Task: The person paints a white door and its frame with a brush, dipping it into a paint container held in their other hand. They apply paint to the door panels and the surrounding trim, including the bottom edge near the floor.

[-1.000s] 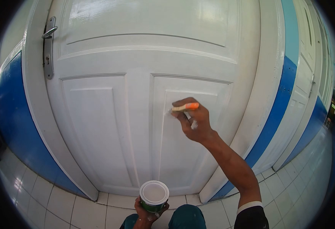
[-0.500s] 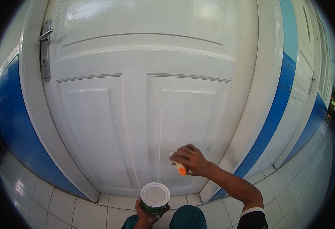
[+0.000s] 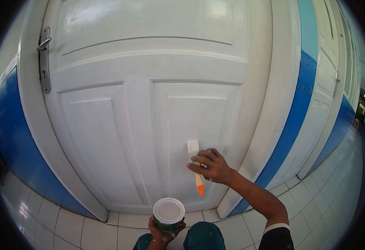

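Note:
In front of me stands a white panelled door (image 3: pixel 136 121). My right hand (image 3: pixel 213 166) is closed around a paintbrush (image 3: pixel 198 179) with a pale handle and an orange tip. Its bristles point up and meet the lower right door panel (image 3: pixel 207 118). Low in the view, my left hand (image 3: pixel 161 237) grips a green paint can (image 3: pixel 168 226) with a white rim, held upright near my knees. White paint seems to fill the can's top. White specks mark my fingers.
A metal door handle (image 3: pixel 44 44) is at the upper left. Blue-painted wall (image 3: pixel 11 121) borders the white frame, and another white door (image 3: pixel 322 91) stands to the right. Pale tiles (image 3: pixel 72 227) cover the floor. My knee (image 3: pixel 204 237) shows beside the can.
My right hand has moved slightly up, and the brush now stands nearly upright with its bristles in view. The door has shifted a little left in the view. The can stays put.

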A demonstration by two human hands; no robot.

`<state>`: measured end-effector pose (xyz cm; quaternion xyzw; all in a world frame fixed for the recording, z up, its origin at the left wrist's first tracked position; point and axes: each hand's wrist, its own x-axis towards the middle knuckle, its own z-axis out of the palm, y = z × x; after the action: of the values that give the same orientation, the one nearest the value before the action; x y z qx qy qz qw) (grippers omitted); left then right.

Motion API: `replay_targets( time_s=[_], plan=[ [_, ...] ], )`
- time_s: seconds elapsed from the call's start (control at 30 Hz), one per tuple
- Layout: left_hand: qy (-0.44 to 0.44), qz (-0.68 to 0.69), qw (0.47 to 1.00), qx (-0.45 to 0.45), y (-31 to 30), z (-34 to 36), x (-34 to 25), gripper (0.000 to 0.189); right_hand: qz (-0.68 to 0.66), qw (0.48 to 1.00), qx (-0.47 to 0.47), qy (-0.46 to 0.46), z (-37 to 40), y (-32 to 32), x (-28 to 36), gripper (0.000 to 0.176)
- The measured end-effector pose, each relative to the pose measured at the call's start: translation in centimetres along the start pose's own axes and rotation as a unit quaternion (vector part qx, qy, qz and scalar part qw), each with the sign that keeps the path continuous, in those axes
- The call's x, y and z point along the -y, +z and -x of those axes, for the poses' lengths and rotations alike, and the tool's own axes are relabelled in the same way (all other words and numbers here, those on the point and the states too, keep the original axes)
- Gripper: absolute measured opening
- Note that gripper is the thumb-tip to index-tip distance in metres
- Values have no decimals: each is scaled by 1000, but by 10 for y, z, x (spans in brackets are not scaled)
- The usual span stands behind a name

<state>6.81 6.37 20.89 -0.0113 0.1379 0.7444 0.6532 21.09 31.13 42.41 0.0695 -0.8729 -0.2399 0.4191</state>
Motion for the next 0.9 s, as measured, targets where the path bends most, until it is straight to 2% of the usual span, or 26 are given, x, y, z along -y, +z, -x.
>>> replay_targets(
  time_s=[0.03,0.13,0.23,0.37,0.43,0.47,0.57,0.63,0.7,0.77,0.8,0.9],
  plan=[
    [-1,10,1000,4,-1,0,-1,83,-12,999,45,-12,17,7,13,40],
    [-2,30,1000,6,-2,-1,-1,83,-126,986,109,32,35,8,28,41],
    [-4,31,999,-8,1,-1,0,84,-173,978,-5,120,-7,-18,-8,40],
    [-3,40,999,25,4,-2,0,84,-149,955,-208,150,-61,-42,-76,33],
    [-2,43,998,39,4,-4,0,84,-136,937,-278,163,-77,-55,-79,32],
    [-6,43,998,38,5,-4,0,85,-79,946,-287,128,-74,-55,-80,36],
    [-16,53,997,55,-1,-7,0,86,-23,972,-207,104,-45,-41,-50,43],
    [-13,44,997,62,-3,-6,0,86,17,993,-80,80,1,-20,-27,52],
    [-1,14,998,61,3,-3,-1,86,-4,998,25,59,49,3,0,58],
    [7,12,1000,26,3,-3,-2,86,-68,993,75,52,74,8,17,60],
    [11,11,1000,7,3,-3,-1,85,-93,990,81,63,77,6,18,59],
    [1,37,999,24,10,-5,-1,83,-192,973,13,131,38,-25,-11,55]
  ],
)
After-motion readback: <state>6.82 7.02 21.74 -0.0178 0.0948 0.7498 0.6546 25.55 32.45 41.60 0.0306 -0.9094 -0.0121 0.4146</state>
